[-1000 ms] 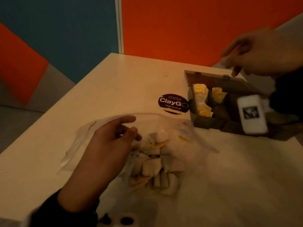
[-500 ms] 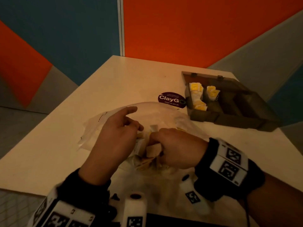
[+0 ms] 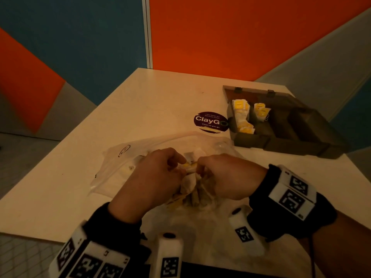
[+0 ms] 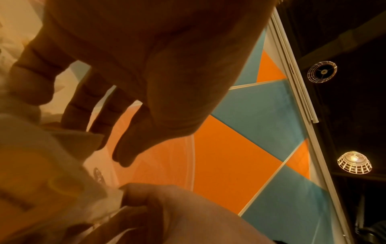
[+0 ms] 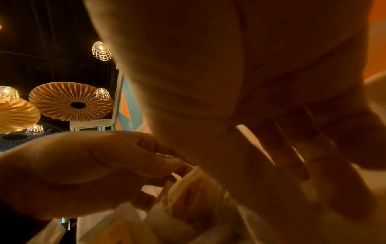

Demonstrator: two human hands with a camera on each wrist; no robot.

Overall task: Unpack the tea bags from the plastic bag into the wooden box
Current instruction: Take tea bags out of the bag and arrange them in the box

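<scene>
A clear plastic bag lies on the table near me, with a heap of tea bags in it. My left hand and right hand meet over the heap, fingers curled, and both pinch a tea bag with a yellow tag. In the right wrist view my left hand's fingertips nip the edge of the tea bags held under my right hand. The open wooden box stands at the right, with tea bags in its two left compartments; the others look dark.
A round purple "ClayGo" sticker lies flat on the table between the bag and the box. The white table ends at an orange and blue wall behind; its left edge drops to the floor.
My right hand came back from above the box to the bag and took hold of tea bags. My left hand's outstretched finger curled in, and both hands now meet on one tea bag.
</scene>
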